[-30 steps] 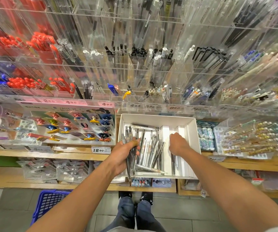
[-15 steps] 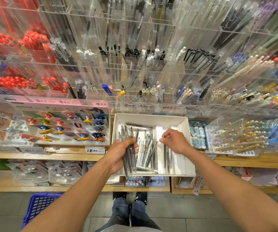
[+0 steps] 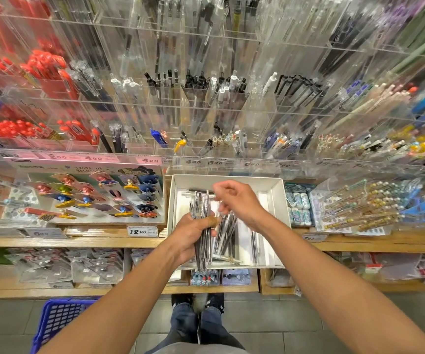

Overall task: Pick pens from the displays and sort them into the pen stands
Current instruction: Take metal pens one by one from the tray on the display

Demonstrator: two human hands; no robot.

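While the left hand [image 3: 193, 235] keeps its bundle of pens [image 3: 202, 226], the right hand [image 3: 237, 200] has risen from the white box [image 3: 278, 198].

Half a second ago it reached among loose pens on the box's right side; now it hovers at the bundle's top, fingers [image 3: 223, 186] curled, whether pinching anything I cannot tell. Left fingers stay clamped round the bundle, held over the box — gathering probably continues before the clear pen stands [image 3: 206, 116] above.

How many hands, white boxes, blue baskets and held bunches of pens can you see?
Hands: 2, left hand and right hand
White box: 1
Blue basket: 1
Bundle of pens gripped by the left hand: 1
Total: 5
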